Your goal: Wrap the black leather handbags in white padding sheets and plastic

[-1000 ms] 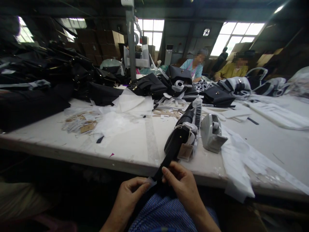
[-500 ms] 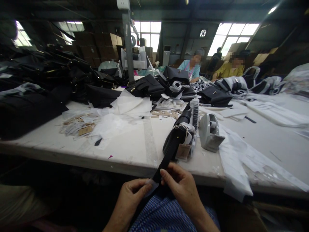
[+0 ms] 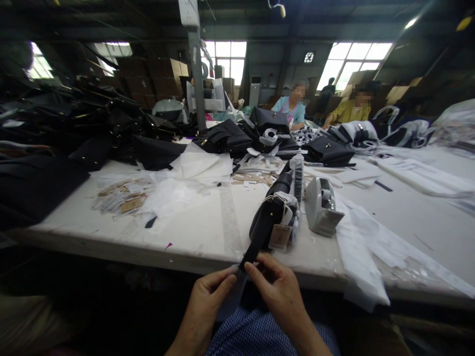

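Note:
A black bag (image 3: 264,213) lies on the table near its front edge, partly covered in clear wrapping, with a brown paper tag (image 3: 280,237) hanging from a pale cord. Its black strap (image 3: 254,247) runs over the edge toward me. My right hand (image 3: 280,289) pinches this strap between thumb and fingers. Beside it, my left hand (image 3: 208,299) is closed on a thin, translucent white wrapping sheet (image 3: 233,298) that lies against the strap. The strap's lower end is hidden behind the hands and sheet.
A grey tape dispenser (image 3: 322,210) stands right of the bag. White sheets (image 3: 365,247) hang over the front edge. Paper tags (image 3: 126,193) lie in a heap on the left. Black bags (image 3: 226,136) are piled at the back, where two people work.
My left hand has risen slightly along the strap, and more of the translucent sheet shows below it. My right hand keeps its pinch on the strap. The view has tilted a little.

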Available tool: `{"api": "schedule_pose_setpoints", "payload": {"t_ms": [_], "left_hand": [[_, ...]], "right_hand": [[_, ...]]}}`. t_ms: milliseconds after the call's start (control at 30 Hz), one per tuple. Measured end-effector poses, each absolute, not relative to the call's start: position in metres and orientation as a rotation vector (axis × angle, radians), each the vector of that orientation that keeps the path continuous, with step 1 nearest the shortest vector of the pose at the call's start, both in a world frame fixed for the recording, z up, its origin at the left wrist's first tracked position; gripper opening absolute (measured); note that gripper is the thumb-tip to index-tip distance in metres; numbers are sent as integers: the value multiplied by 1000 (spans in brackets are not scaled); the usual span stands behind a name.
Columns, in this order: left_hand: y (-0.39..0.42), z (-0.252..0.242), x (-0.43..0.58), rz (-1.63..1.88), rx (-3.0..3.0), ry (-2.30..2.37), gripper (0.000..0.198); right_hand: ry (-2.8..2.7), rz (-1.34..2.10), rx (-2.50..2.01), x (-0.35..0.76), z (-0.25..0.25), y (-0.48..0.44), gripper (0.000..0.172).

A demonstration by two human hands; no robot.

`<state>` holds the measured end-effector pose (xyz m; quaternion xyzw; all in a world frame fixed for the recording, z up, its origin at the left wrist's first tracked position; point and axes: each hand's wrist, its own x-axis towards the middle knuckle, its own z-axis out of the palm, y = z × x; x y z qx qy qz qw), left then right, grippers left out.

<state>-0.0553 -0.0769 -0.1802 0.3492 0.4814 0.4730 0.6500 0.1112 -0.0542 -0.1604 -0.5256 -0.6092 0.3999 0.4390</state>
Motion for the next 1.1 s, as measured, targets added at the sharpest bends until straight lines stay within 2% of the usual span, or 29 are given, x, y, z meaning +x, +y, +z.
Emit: {"api": "schedule_pose_setpoints", "payload": {"t_ms": [133, 267, 433, 600, 733, 900, 1100], "left_hand": [[-66, -174, -41, 1102, 777, 1027, 40], [-48, -166, -29, 1125, 821, 953, 40], [-22, -153, -18, 1151, 922, 966, 43], [2, -138, -10, 1137, 985, 931, 53], [18, -128, -4, 1185, 1054, 908, 48], [29, -124, 0, 1267, 1128, 942, 42], [28, -137, -12, 1338, 1141, 1040, 47]], "right_hand": [[-1416, 891, -1361, 118, -160, -53, 40], [-1333, 991, -1415, 124, -163, -54, 50], [-1295, 1067, -1387, 126, -164, -51, 49], [-1180, 1098, -1370, 123, -156, -34, 55], [-1117, 1127, -1334, 119, -150, -22, 58], [-1060, 1097, -1317, 115, -145, -16, 53], [-1008, 1061, -1314, 115, -137, -11, 50]]}}
